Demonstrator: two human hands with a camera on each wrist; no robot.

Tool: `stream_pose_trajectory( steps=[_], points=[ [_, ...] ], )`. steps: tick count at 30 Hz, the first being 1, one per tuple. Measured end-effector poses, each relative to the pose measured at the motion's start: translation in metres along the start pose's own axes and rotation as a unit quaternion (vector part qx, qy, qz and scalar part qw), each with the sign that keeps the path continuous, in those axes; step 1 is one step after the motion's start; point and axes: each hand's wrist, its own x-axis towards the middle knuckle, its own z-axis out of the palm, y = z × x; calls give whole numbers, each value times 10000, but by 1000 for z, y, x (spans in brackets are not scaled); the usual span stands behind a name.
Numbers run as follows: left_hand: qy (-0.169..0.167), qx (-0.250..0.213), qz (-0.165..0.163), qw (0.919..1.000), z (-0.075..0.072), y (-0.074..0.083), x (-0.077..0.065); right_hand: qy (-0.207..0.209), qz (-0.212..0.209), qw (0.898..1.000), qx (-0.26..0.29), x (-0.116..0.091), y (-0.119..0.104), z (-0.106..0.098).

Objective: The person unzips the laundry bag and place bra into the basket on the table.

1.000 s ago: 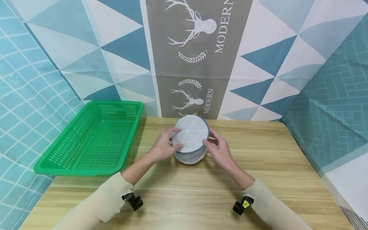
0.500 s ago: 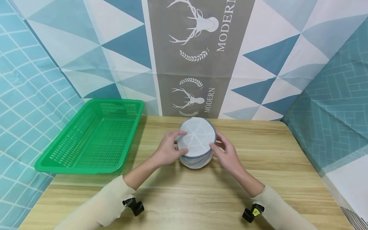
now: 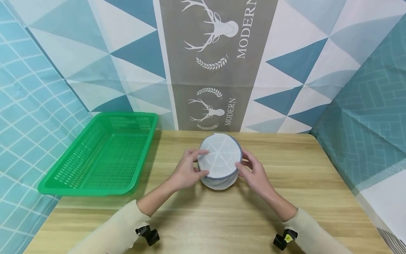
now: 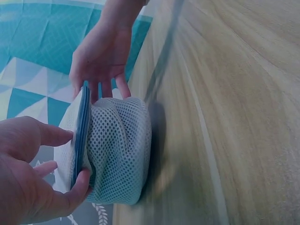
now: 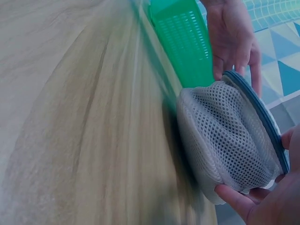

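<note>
A round white mesh laundry bag [image 3: 219, 157] with a blue-grey zipper rim stands upright on the wooden table, its flat lid facing up. My left hand [image 3: 185, 171] grips its left side, thumb at the front of the rim and a finger over the lid. On the right, my right hand [image 3: 255, 173] holds the rim with the thumb in front and the other fingers along the side. The bag's mesh wall [image 4: 119, 145] sags in folds in the left wrist view. In the right wrist view, fingertips [image 5: 229, 194] press near the bottom edge of the bag.
A green plastic basket [image 3: 139, 169] with slotted walls stands to the left on the wooden table [image 3: 285, 211]. Behind the table hangs a patterned cloth [image 3: 209, 77] with deer heads and triangles. Black wrist cameras sit at both sleeves.
Both hands have moved the mesh laundry bag a little to the right and nearer to me, keeping their hold at its two sides. The basket stays in place.
</note>
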Motion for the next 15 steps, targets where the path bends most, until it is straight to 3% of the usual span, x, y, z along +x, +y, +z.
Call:
stream_pose_trajectory(
  steps=[10, 15],
  points=[
    [-51, 195, 82, 9998, -6, -3, 3, 70, -195, 9996, -210, 2, 2, -1],
    [-57, 364, 279, 9989, -19, -5, 13, 270, -569, 9943, -862, 4, -4, -3]
  ],
)
